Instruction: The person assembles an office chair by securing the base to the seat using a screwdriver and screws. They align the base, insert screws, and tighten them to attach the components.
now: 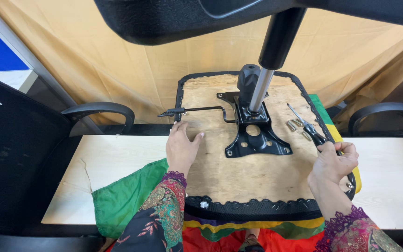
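An upturned office chair seat lies on the table, its bare plywood underside facing up. A black metal mechanism plate sits on it, with a gas-lift cylinder rising from it and a lever pointing left. My left hand rests flat on the plywood, just left of the plate and below the lever. My right hand is at the seat's right edge, closed on the black handle of a screwdriver whose shaft points up-left. Several silver bolts lie beside the screwdriver tip.
A multicoloured cloth lies under the seat on a light wooden table. The black chair base hangs overhead. Armrests stand at the left and right. A mesh chair back fills the left side. A tan curtain hangs behind.
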